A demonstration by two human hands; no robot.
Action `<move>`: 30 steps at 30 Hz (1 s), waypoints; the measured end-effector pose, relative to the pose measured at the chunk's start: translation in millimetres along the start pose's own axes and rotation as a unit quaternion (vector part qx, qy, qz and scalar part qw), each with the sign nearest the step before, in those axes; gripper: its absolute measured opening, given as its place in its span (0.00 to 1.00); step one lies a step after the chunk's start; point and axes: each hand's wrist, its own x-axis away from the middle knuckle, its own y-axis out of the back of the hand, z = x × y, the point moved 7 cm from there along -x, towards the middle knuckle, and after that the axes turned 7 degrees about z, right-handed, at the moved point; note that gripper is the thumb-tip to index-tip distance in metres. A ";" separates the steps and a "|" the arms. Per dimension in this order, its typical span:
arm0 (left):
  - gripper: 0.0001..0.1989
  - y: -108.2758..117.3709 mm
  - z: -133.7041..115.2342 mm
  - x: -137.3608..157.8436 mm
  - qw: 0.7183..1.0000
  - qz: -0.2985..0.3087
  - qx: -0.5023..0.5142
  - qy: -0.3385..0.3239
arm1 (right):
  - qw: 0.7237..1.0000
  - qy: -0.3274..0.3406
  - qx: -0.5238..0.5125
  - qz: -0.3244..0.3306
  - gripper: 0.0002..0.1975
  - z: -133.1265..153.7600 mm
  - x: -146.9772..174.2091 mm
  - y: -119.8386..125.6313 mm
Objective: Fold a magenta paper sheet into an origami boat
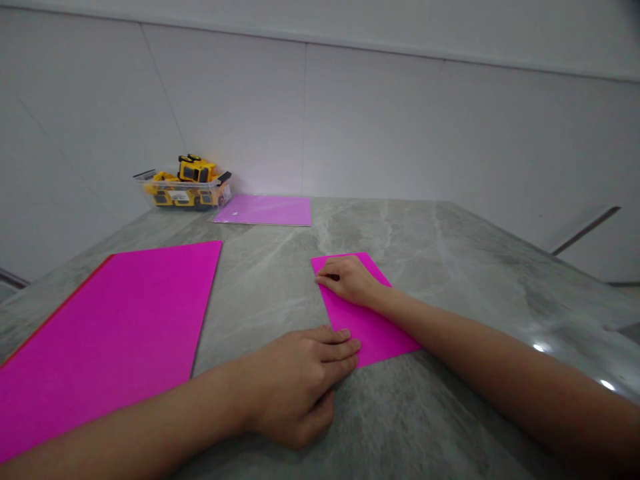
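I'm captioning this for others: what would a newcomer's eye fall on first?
Likely the smaller pink sheet near the middle, with the left hand on its near left corner and the right hand farther up it. The larger pink sheet at left would compete, then the yellow toy vehicles in the clear box at the far left of the table.
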 end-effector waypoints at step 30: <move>0.31 -1.7 2.9 -1.1 1.000 0.004 0.012 0.008 | 0.999 0.021 0.026 0.028 0.09 -34.8 -47.2 -3.5</move>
